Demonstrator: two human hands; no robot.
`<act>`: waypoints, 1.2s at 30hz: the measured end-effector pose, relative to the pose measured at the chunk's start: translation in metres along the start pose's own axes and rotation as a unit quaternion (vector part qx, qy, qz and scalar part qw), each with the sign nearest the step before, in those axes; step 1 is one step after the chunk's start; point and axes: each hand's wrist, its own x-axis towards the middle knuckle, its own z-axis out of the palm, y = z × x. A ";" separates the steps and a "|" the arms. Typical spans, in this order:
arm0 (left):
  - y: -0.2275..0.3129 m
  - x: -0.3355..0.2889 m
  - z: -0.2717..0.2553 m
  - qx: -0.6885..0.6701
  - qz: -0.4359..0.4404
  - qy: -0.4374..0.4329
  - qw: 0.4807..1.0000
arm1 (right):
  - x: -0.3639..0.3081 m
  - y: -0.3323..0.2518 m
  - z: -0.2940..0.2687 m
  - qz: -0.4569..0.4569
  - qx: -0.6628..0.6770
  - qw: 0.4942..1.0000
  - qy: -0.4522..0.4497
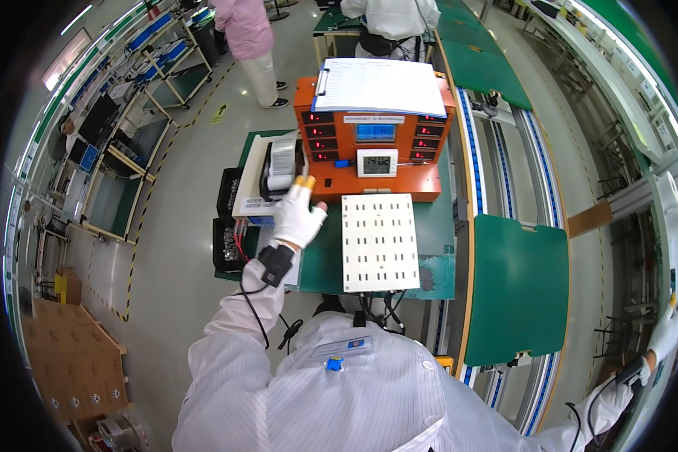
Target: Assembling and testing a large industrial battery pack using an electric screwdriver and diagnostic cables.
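Observation:
My left hand [295, 217], in a white glove with yellow fingertips and a bare thumb tip, reaches forward with its fingers stretched out. Its fingertips are at the near right side of a black label printer [267, 183] with a white paper strip; whether they touch it is unclear. Just right of this hand lies a white slotted board [380, 242], with black cables at its near edge. My right hand [666, 336], gloved alike, is stretched far out to the right beside a pale frame [655, 380]. Its fingers look extended, and I see nothing held.
An orange test box [324, 178] with red displays carries a clipboard [380, 87] and a small clock [377, 163]. Black bins [226, 245] stand left on the green bench [324, 264]. A conveyor [516, 294] runs along the right. Two people stand ahead; cartons [75, 361] sit lower left.

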 end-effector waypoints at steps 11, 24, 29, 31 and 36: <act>-0.214 0.149 0.028 -0.156 -0.242 -0.023 0.957 | -0.110 -0.440 -0.061 -0.350 0.337 0.868 -0.104; -0.184 0.176 0.013 -0.522 -0.195 -0.019 0.830 | -0.239 -0.791 -0.112 -0.501 0.498 0.667 -0.239; -0.167 0.155 -0.032 -0.571 -0.242 -0.020 0.784 | -0.261 -0.862 -0.124 -0.425 0.584 0.643 -0.256; -0.165 0.151 -0.035 -0.603 -0.264 -0.023 0.753 | -0.271 -0.872 -0.119 -0.336 0.679 0.590 -0.279; -0.176 0.137 -0.036 -0.639 -0.268 -0.040 0.720 | -0.274 -0.875 -0.140 -0.201 0.719 0.523 -0.411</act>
